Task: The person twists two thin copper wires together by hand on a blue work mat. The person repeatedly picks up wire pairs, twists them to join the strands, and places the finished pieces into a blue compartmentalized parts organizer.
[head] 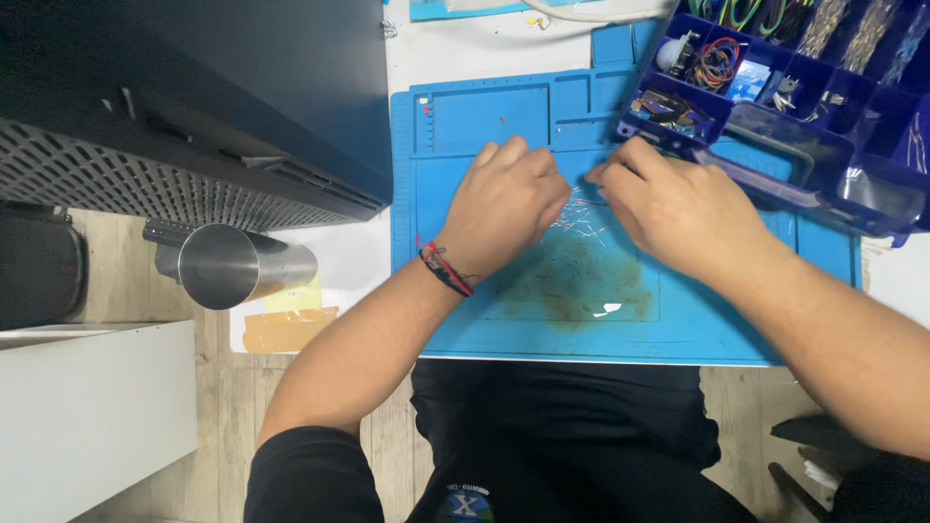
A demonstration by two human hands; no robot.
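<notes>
On my feed the white table [484,58] carries a blue work mat [678,329], with a purple compartment box [823,165] overlapping its far right corner. My left hand [509,208] is curled; whether it grips anything I cannot tell. My right hand [668,213] pinches at the thin wire bits [579,218] scattered between both hands. I'd judge light fingertip pressure best, picking one at a time.

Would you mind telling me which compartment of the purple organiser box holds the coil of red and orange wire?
The compartment with the coiled wire in the organiser box, second from its left end in the back row, beside the one holding a white round part.
</notes>
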